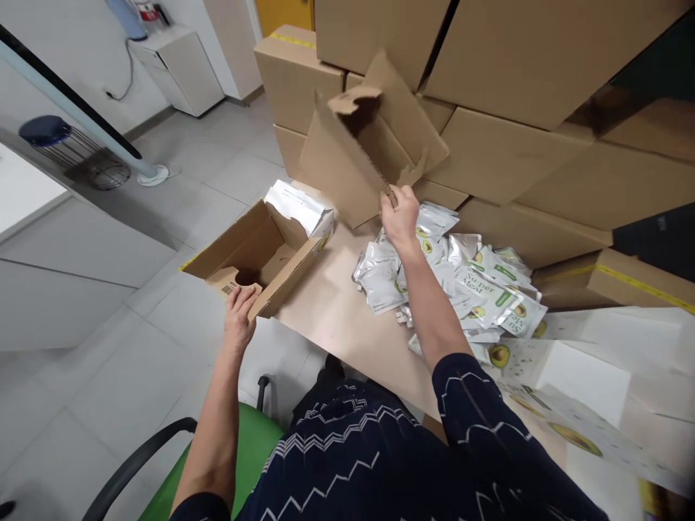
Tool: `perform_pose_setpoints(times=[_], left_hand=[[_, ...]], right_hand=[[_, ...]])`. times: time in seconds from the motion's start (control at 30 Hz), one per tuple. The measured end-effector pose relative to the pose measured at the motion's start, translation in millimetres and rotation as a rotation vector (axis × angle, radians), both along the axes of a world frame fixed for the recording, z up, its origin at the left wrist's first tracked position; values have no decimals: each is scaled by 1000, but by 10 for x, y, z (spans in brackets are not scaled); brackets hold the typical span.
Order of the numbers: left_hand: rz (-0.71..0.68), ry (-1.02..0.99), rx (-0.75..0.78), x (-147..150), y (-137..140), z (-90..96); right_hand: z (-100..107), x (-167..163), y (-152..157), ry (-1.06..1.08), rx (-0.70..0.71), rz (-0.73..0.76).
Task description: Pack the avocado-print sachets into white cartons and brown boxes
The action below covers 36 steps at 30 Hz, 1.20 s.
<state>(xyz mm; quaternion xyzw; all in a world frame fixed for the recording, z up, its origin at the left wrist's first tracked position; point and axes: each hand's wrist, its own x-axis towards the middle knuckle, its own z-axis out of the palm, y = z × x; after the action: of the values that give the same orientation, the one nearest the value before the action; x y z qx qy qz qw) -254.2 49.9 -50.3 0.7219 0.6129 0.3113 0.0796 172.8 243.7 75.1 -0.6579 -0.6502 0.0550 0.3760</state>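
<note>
My left hand point(241, 312) is closed on the near flap of an open cardboard box point(290, 278), which sits at the table's left end and looks bare inside. Higher up, my right hand point(400, 211) grips the edge of a second open cardboard box point(342, 155), tilted and slightly blurred. Below and right of that hand lies a heap of white and silver sachets point(483, 289) printed with avocados and the words "Super Meal". My right forearm passes over part of the heap. White papers or a white carton point(296, 205) stand behind the left box.
Large closed cartons point(510, 166) are stacked along the table's far side. White avocado-printed boxes point(575, 427) stand open at the right. The beige table point(326, 300) ends close to my body. A green chair point(255, 434) is at my lower left, and a stool point(46, 130) stands farther off.
</note>
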Motion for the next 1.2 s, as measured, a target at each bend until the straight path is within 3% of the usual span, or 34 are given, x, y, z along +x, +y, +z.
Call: perform_pose_setpoints(times=[0.13,0.23,0.4,0.53,0.6,0.7,0.77,0.83,0.93,1.03,1.13,1.2], left_hand=[[-41,-27,-8,93,99,-17],[-53,-24,-15,251,258,-9],[-48,-37,-22,622,675,4],[-103,-53,-26,850,902,96],[-107,-52,-8,922,847,188],[55,-129,114,1040,519,340],[200,-314,260,1168,203,445],[265,-531,307,1345,-127,578],[108,-654,244,1674,-601,884],[-226,-530,195,2022,-1009,1250],[-611,-268,-168,2324,-1239,1452],[-709,-18,-380,2461,-1254,1441]], right_hand=[[309,258,-570,227,175,-32],[458,500,-1145,350,224,-52],[567,897,-2076,365,160,-130],[587,1094,-2621,280,31,-61],[518,1129,-2823,208,-21,30],[254,1111,-3089,48,-48,220],[8,1071,-3261,-66,-50,337],[-228,1024,-3428,-140,-68,422],[-476,965,-3636,-189,-122,501],[-578,934,-3752,-227,-196,557],[-530,955,-3796,-225,-328,596],[-392,1001,-3805,-200,-449,634]])
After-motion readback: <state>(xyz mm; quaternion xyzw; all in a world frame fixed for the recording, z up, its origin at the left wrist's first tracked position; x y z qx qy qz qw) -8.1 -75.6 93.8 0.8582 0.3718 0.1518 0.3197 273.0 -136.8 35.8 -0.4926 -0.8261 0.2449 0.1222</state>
